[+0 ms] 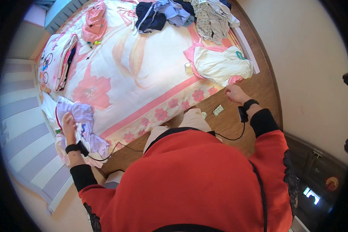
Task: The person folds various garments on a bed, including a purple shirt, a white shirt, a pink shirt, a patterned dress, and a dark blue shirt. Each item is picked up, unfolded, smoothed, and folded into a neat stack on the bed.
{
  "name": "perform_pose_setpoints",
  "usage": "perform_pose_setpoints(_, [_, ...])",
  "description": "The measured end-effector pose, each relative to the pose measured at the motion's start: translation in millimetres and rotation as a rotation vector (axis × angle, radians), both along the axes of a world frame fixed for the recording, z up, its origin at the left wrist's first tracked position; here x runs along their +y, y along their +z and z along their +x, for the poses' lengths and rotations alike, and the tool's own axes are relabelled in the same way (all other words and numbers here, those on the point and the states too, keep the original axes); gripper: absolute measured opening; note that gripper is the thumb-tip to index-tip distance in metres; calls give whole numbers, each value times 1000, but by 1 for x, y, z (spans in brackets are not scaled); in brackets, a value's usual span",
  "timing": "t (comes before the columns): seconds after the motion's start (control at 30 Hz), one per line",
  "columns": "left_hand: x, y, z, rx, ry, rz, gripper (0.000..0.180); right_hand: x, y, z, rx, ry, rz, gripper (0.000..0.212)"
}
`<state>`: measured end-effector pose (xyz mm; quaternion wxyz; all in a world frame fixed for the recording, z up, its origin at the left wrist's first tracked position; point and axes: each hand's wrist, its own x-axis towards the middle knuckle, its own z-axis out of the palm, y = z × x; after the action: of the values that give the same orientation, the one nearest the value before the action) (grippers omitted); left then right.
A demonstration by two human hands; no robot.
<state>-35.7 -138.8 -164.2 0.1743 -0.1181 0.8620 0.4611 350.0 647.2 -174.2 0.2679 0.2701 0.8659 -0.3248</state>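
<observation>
At the bed's near left corner, my left hand (69, 127) lies over a rumpled lavender garment (81, 112), its fingers stretched forward and looking open. White cloth and more lavender pieces spread around that wrist. Across on the right, my right hand (236, 94) has its fingers curled closed just off the bed's edge. Close to its fingertips lie a white garment with a green mark (220, 63) and some pink cloth (236, 79). Whether these fingers pinch anything is hidden. Each wrist wears a black strap with a small cabled device.
The bed (135, 69) has a floral cover. Folded bedding (54, 60) is at its left, with a pink bag-like item (94, 23) farther back. Clothes (170, 13) are heaped along the far side. A striped headboard (23, 104) borders the left; small packets (218, 110) lie on the wooden floor.
</observation>
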Motion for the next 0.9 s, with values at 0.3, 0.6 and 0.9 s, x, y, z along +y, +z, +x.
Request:
perform_pose_setpoints(0.3, [430, -65, 113, -616, -473, 305, 32, 154, -140, -46, 74, -214, 146, 18])
perform_pose_setpoints(0.6, [593, -123, 166, -835, -504, 264, 30, 324, -246, -49, 4, -456, 443, 36])
perform_pose_setpoints(0.9, [609, -129, 165, -857, -472, 174, 29, 341, -307, -74, 93, -684, 284, 37])
